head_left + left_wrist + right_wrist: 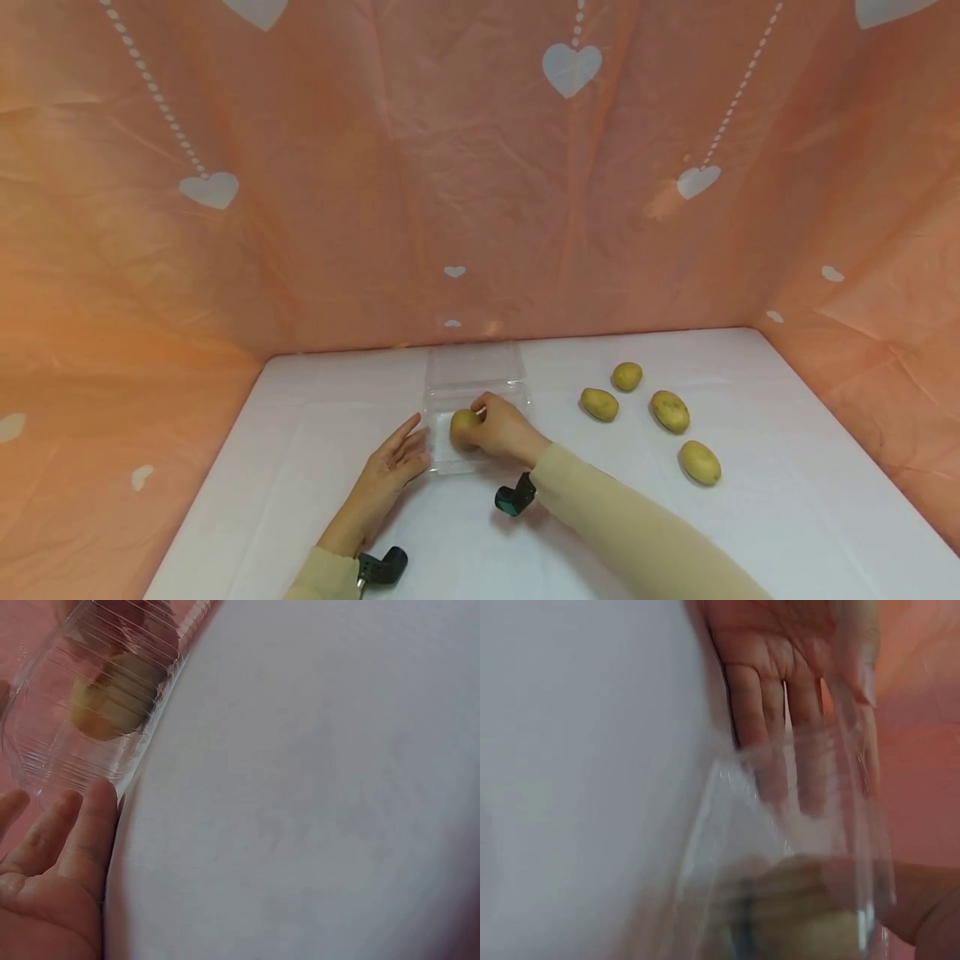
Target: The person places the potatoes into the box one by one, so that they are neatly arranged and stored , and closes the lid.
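Note:
A clear plastic clamshell box [444, 463] stands on the white table, its lid [474, 367] folded back toward the far wall. Inside the box my right hand [510, 429] holds a potato [463, 430] between curled fingers and thumb. My left hand [382, 479] is at the box's left side, fingers extended with the tips right at its wall. The left wrist view shows the potato [109, 705] through the ridged plastic, just past the left hand's fingertips. In the right wrist view the left palm [769, 645] faces the box, and the potato is blurred behind the plastic.
To the right of the box lie several loose potatoes [670, 412], one of them [700, 462] nearer the front. An orange cloth with pale hearts [572, 70] hangs around the back and sides of the table [315, 433]. Each wrist carries a small black camera [516, 495].

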Demonstrator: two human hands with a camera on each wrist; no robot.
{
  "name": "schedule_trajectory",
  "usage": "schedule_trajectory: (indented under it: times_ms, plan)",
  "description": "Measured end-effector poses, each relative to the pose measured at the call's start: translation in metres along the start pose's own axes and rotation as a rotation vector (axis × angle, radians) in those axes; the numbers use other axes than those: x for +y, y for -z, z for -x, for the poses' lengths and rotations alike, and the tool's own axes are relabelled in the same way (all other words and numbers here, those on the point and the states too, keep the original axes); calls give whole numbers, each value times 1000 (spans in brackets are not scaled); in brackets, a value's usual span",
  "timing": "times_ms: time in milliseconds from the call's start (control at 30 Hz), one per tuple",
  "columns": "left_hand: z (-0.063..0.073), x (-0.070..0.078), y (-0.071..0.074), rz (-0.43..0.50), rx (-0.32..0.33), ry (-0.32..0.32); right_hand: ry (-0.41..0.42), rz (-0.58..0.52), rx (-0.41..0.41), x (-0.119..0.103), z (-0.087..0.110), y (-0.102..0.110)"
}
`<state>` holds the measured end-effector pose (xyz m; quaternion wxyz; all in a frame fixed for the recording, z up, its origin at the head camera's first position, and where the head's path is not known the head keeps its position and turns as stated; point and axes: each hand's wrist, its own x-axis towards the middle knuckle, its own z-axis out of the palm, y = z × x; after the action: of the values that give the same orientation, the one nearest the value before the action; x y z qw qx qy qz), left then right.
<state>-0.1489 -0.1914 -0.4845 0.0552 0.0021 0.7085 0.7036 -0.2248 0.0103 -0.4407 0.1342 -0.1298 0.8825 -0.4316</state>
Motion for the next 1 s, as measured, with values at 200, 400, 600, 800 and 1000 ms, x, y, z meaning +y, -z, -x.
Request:
schedule_trajectory:
  times_ms: [200,400,600,800,1000]
  plan:
    - [1,0,1,-4,-3,2,-8,-11,-5,2,0,2]
    - [2,0,1,4,-14,5,-15,-74,26,-2,-5,-11]
    - [2,-1,0,8,-21,6,-32,-56,47,-5,-8,-17]
    - [0,-2,1,-5,-17,-8,-17,-19,35,-7,-6,-14]
    - [0,-2,1,-15,-11,-13,-14,-3,22,-4,-7,-11]
